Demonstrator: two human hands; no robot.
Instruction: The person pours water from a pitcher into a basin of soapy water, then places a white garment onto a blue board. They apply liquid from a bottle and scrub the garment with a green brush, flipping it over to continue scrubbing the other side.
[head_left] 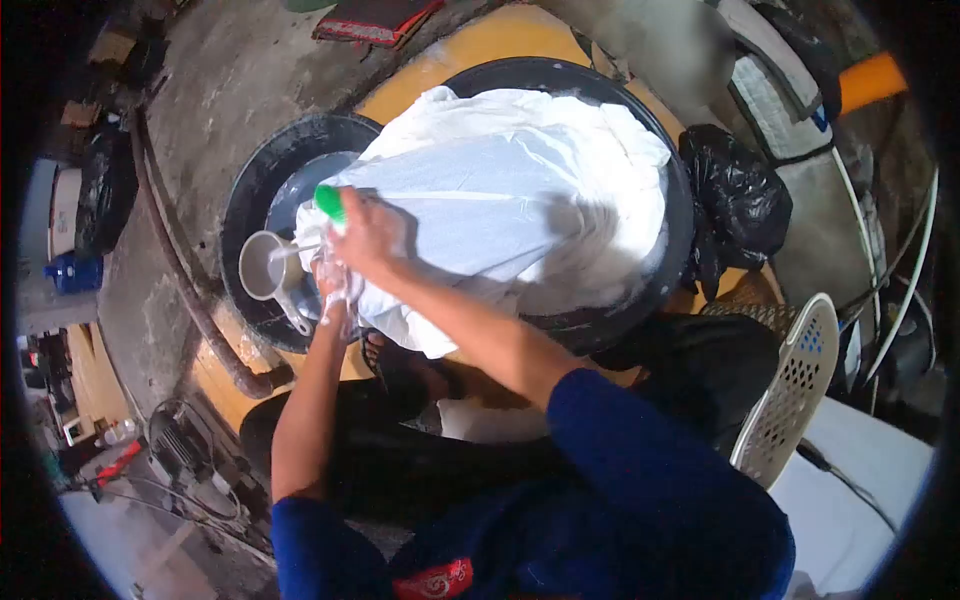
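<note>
My right hand [365, 238] is closed around a green brush [329, 203], which is pressed close to the near-left edge of a white cloth [480, 200]. Just below it, my left hand [335, 285] is covered in suds and grips the gathered edge of the cloth; its fingers are partly hidden. The wet cloth is heaped over a large black basin [515, 70] and spills left over a smaller black tub [245, 185] with water in it. A cream dipper [262, 266] hangs at the tub's left side, beside my left hand.
A black plastic bag [740, 190] sits right of the basin. A brown pipe [180, 250] runs along the floor at left, near a motor [190, 450]. A perforated plastic chair back [800, 380] stands at right, and a sandaled foot [400, 375] is below the tubs.
</note>
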